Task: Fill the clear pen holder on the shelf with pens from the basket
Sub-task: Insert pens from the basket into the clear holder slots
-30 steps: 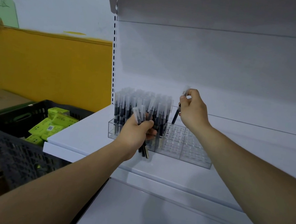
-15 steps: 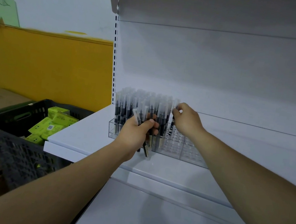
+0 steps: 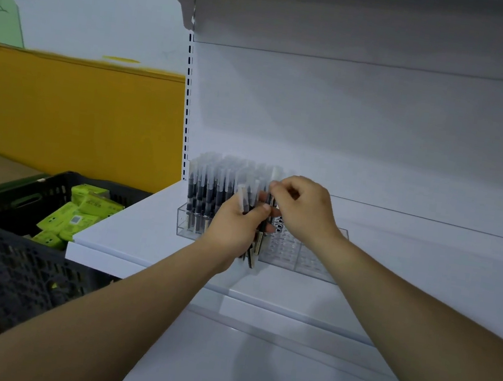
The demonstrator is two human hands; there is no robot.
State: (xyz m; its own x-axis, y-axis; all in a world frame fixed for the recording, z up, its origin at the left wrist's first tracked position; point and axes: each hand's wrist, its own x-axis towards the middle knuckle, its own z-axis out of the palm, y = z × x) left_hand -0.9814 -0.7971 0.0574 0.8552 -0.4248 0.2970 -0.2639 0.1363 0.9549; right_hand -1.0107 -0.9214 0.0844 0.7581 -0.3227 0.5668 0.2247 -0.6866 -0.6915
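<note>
Right, my left hand [image 3: 234, 225] blocks the holder's middle, so I can't tell which slot is free. It's curled round a bundle of pens [image 3: 251, 252], their ends poking out below my palm. My right hand [image 3: 305, 211], close at its three o'clock, pinches one pen [image 3: 274, 180] by the frosted cap. The clear pen holder [image 3: 314, 259] sits on the white shelf [image 3: 141, 236] near the front lip. Standing pens [image 3: 212, 185] pack its nine o'clock half, while the three o'clock half shows blurred bare holes. Open shelf runs on toward three o'clock. At eight o'clock the dark lattice basket [image 3: 10, 261], cut off by the frame, holds green packets [image 3: 80, 219].
</note>
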